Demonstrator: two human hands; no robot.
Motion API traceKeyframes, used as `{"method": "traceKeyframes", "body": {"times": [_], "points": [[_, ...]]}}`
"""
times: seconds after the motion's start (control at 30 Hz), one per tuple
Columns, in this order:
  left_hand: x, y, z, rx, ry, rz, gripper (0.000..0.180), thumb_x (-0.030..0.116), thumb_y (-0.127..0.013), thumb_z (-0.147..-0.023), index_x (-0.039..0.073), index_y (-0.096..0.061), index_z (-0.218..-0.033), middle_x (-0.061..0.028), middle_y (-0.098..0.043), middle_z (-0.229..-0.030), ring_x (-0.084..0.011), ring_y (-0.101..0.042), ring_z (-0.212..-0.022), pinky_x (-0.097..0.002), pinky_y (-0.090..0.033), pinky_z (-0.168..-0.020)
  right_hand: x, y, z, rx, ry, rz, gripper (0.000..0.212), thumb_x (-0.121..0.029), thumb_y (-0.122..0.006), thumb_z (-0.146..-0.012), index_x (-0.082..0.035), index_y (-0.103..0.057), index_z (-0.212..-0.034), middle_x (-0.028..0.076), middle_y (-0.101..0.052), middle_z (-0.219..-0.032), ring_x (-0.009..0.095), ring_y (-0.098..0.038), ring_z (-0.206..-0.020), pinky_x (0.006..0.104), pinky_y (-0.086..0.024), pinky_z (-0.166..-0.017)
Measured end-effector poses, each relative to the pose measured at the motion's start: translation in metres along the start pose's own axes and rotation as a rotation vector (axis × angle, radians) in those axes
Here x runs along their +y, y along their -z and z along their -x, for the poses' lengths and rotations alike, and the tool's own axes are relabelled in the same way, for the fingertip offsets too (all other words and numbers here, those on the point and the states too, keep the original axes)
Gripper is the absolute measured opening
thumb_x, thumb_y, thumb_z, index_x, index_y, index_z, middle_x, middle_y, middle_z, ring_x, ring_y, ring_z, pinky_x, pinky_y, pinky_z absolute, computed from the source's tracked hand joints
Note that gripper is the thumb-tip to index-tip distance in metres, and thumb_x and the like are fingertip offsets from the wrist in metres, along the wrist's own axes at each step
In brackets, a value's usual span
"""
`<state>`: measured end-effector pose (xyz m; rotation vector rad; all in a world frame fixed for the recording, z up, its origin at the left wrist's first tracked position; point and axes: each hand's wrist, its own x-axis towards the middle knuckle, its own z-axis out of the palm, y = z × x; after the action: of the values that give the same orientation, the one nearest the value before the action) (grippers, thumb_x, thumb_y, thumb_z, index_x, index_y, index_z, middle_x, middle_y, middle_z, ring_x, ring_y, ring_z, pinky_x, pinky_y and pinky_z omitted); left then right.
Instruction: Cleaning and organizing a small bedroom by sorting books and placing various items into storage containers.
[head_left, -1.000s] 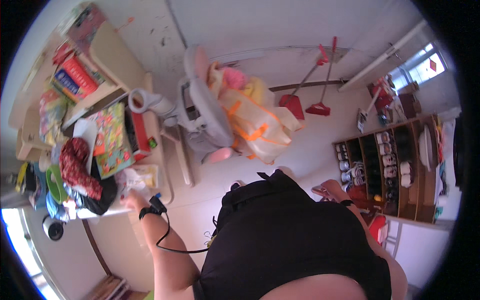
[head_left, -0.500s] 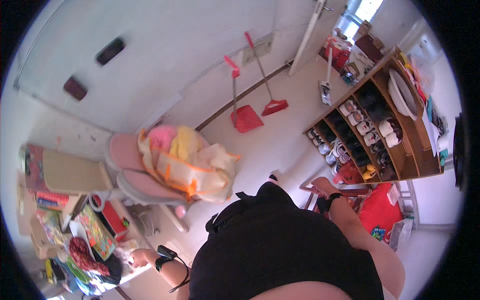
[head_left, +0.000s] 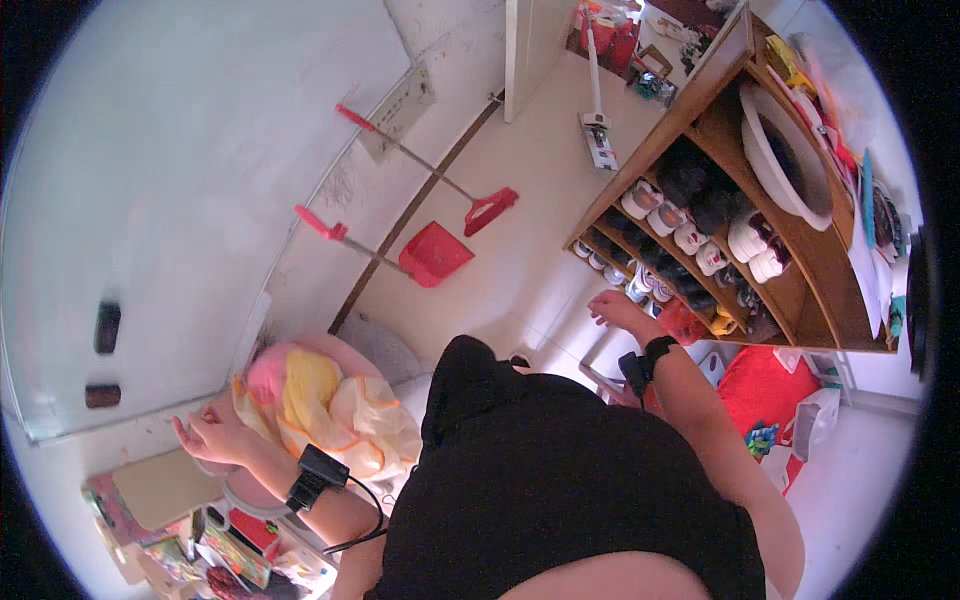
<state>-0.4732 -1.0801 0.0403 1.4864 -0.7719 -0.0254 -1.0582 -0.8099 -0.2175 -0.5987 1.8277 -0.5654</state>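
Observation:
My left hand (head_left: 212,437) is raised at the left, fingers apart and nothing in it. It is in front of a pink chair (head_left: 345,352) heaped with cloth, beside a white and yellow cloth (head_left: 318,385) with orange edging. Out to the right, my right hand (head_left: 617,311) hangs with loosely bent fingers and holds nothing visible. Behind it stands a wooden shoe rack (head_left: 808,290) filled with several pairs of shoes. Both wrists carry black straps with small devices.
A red dustpan (head_left: 436,254) and a red broom (head_left: 490,211) lean by the whiteboard wall. A flat mop (head_left: 598,140) stands near the door (head_left: 525,55). On the rack's top sits a white basin (head_left: 760,150). A cluttered desk (head_left: 310,565) is lower left.
My view has turned, and the rack and dustpan appear nearer. My left hand has come up from beside the cluttered desk to in front of the chair. My right hand has moved up slightly.

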Motion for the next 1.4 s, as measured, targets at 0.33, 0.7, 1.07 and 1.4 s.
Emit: {"method": "traceKeyframes", "body": {"times": [0.33,0.7,1.07,1.4], "points": [[0.093,-0.291,0.110,-1.168,0.408,0.233,0.037,0.028,-0.050,-0.093,0.008,-0.053,-0.124,-0.0062,-0.057,-0.101,-0.0175,-0.058,-0.085,-0.0292,-0.049,-0.073,-0.142,0.063,-0.120,-0.041,0.195,0.112,0.034,-0.030,-0.059,-0.088,0.001,-0.064,-0.100,0.009,-0.067,-0.085,0.019,-0.065,-0.070,0.0326,-0.052,-0.064],[-0.130,-0.562,0.235,-1.127,1.110,-0.071,0.031,0.035,-0.062,-0.086,0.009,-0.053,-0.100,-0.0064,-0.053,-0.089,-0.0198,-0.055,-0.072,-0.0322,-0.050,-0.056,-0.209,0.171,-0.217,0.185,0.042,-0.052,0.031,-0.027,-0.059,-0.087,0.001,-0.066,-0.098,0.012,-0.068,-0.082,0.019,-0.064,-0.071,0.0353,-0.052,-0.067],[0.018,-0.647,0.372,-1.940,1.251,-0.594,0.057,0.038,-0.056,-0.092,0.006,-0.040,-0.135,-0.0159,-0.063,-0.109,-0.0256,-0.066,-0.092,-0.0355,-0.057,-0.074,-0.148,0.292,-0.365,0.404,-0.157,0.213,0.066,-0.028,-0.062,-0.076,-0.003,-0.041,-0.134,0.026,-0.061,-0.110,0.040,-0.059,-0.103,0.0449,-0.048,-0.088],[0.159,-0.879,0.623,-2.325,0.661,-0.322,0.043,0.006,-0.059,-0.083,0.005,-0.051,-0.125,-0.0081,-0.061,-0.094,-0.0176,-0.061,-0.075,-0.0274,-0.054,-0.069,-0.131,0.487,-0.417,0.432,-0.296,0.025,0.028,-0.023,-0.059,-0.077,0.000,-0.065,-0.092,0.020,-0.065,-0.084,0.031,-0.064,-0.075,0.0432,-0.051,-0.069]]}}
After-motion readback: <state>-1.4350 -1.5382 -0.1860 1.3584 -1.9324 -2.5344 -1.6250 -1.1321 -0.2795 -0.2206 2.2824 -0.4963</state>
